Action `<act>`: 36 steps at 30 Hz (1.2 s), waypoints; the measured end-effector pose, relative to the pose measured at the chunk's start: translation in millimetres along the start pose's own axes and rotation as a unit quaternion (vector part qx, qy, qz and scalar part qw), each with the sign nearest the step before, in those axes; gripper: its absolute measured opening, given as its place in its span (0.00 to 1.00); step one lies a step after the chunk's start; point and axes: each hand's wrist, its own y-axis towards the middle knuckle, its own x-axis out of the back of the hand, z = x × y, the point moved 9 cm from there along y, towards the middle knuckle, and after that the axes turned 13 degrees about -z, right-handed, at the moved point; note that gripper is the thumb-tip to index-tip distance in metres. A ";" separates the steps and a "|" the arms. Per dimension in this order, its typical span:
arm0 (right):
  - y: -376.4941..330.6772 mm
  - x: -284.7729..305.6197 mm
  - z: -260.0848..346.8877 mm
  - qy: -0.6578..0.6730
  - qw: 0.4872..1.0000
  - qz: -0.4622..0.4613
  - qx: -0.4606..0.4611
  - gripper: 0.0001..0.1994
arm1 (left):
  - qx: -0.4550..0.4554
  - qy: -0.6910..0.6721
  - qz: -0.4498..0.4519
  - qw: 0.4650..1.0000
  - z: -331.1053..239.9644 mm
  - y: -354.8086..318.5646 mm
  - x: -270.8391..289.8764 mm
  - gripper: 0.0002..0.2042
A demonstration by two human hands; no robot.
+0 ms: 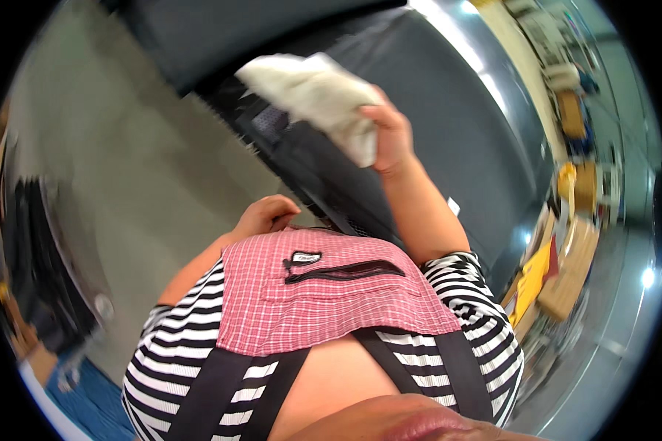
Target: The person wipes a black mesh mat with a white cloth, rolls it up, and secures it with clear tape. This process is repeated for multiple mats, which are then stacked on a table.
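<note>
My right hand (393, 136) is closed around one end of a crumpled off-white cloth (312, 92). The cloth is smeared by motion and stretches to the left, above the edge of a table spread with dark sheet material (456, 103). Close to the front of my pink checked apron (331, 294), my left hand (267, 214) has its fingers loosely curled in. Nothing shows between those fingers. A frayed dark edge (272, 158) of the material runs along the table side, just beyond my left hand.
A dark padded-looking piece (221, 29) overhangs the table's far left corner. Grey floor (125, 147) lies to the left. Dark pieces (48, 257) hang at the far left, above blue material (88, 400). Cardboard boxes (570, 268) and a yellow sheet (531, 283) stand at the right.
</note>
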 end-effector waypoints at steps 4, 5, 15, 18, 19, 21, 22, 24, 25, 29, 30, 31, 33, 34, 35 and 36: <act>-122.0 165.1 156.6 -0.017 0.896 -0.294 0.332 0.17 | 0.159 -0.137 0.007 0.978 6.8 26.0 -5.2 0.08; -173.6 209.4 187.7 -0.052 0.846 -0.347 0.401 0.13 | 0.171 -0.237 0.047 0.955 2.8 35.4 -12.6 0.10; -533.3 423.8 131.8 -0.612 0.206 -0.733 0.213 0.14 | 0.431 -0.398 0.002 0.810 44.4 92.9 -88.6 0.23; -551.1 476.9 89.3 -0.674 0.156 -0.690 -0.213 0.24 | 0.422 -0.400 -0.067 0.811 33.8 103.7 -128.9 0.24; -572.7 497.6 84.0 -0.597 0.284 -0.700 -0.269 0.28 | 0.421 -0.399 -0.080 0.810 14.9 110.7 -153.6 0.25; -528.8 445.2 85.0 -0.560 0.267 -0.781 -0.072 0.25 | 0.428 -0.376 -0.148 0.809 22.8 129.9 -124.6 0.32; -540.5 432.8 95.3 -0.594 0.228 -0.768 0.075 0.22 | 0.441 -0.353 -0.175 0.806 7.8 129.2 -149.4 0.32; -508.7 429.7 63.2 -0.308 0.498 -0.754 0.297 0.20 | 0.447 -0.313 -0.239 0.803 5.2 125.3 -148.1 0.33; -492.0 422.3 34.4 -0.143 0.566 -0.748 0.316 0.20 | 0.445 -0.319 -0.223 0.806 2.3 124.2 -149.0 0.31; -430.1 306.8 -110.6 0.263 0.692 -0.645 0.187 0.22 | 0.507 -0.324 -0.088 0.794 20.6 86.3 -61.5 0.16; -427.0 307.3 -121.4 0.311 0.708 -0.611 0.172 0.21 | 0.526 -0.278 -0.103 0.797 22.6 68.9 -50.4 0.17; -423.6 307.1 -135.1 0.359 0.718 -0.576 0.152 0.21 | 0.547 -0.228 -0.120 0.796 24.2 50.1 -39.6 0.19; -423.7 303.8 -123.0 0.357 0.671 -0.633 0.147 0.18 | 0.570 -0.215 -0.151 0.779 23.3 33.7 -27.4 0.24; -421.0 297.7 -116.3 0.357 0.654 -0.655 0.124 0.16 | 0.571 -0.220 -0.162 0.774 22.6 30.3 -23.9 0.25; -416.7 300.1 -116.6 0.345 0.676 -0.638 0.128 0.16 | 0.573 -0.225 -0.173 0.769 21.6 27.7 -20.7 0.26; -414.0 304.3 -117.9 0.334 0.696 -0.621 0.133 0.15 | 0.573 -0.228 -0.191 0.763 21.0 24.5 -17.6 0.24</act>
